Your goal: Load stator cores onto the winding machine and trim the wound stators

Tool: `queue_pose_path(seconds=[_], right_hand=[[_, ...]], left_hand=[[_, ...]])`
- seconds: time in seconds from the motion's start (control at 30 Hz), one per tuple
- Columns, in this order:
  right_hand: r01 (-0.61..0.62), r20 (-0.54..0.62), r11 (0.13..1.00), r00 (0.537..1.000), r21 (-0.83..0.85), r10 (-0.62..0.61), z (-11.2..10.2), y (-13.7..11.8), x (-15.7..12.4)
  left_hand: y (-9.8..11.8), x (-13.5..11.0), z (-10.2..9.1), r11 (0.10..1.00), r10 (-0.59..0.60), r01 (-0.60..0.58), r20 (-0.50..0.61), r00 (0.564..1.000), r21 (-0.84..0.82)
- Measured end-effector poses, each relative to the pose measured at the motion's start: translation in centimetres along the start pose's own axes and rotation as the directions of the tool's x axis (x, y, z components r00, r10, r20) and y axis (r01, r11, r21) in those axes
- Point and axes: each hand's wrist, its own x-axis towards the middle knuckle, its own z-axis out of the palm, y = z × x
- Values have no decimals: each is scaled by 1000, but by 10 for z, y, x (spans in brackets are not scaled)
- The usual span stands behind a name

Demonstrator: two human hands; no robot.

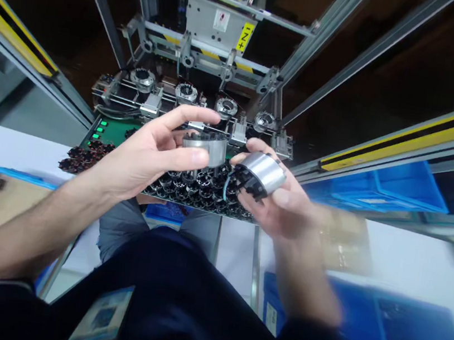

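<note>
My left hand [154,148] is closed around a short silvery metal ring [212,151] with dark parts at its rim, thumb in front and fingers behind. In my right hand [276,205] is a second, tilted silvery cylinder [264,171], its dark, toothed inner part facing down and left. A thin light-blue strip [226,188] shows at that cylinder's left side. The two pieces are close together but apart. Below them, rows of black ring-shaped parts [202,192] cover the front of the bench, partly hidden by my hands.
Behind my hands, a machine holds several round metal fixtures [186,92] in a row. Reddish-brown wound parts [85,157] are heaped at left. Yellow-striped posts [404,141] flank both sides. Blue bins [397,185] stand at right, with a blurred brown box [346,240] nearer.
</note>
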Motion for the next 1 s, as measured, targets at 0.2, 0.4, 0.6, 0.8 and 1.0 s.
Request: queue_pose_path(seconds=[0.2, 0.4, 0.6, 0.8, 1.0], right_hand=[[-103, -13, 978, 994, 182, 107, 14, 2, -8], [-140, -3, 978, 990, 154, 142, 1, 0, -4], [-114, -174, 993, 978, 37, 118, -16, 12, 16], [-107, -233, 982, 970, -153, 70, -46, 23, 41], [12, -285, 838, 938, -546, -199, -111, 39, 87]], left_hand=[[4, -8, 5, 984, -108, 122, 113, 988, -128], [-1, -2, 3, 973, -120, 143, 130, 984, -180], [-10, 25, -7, 971, -180, 188, 65, 981, -149], [-38, 61, -14, 980, -181, 181, 19, 983, -80], [-77, 130, -44, 960, 62, -50, -32, 998, 276]])
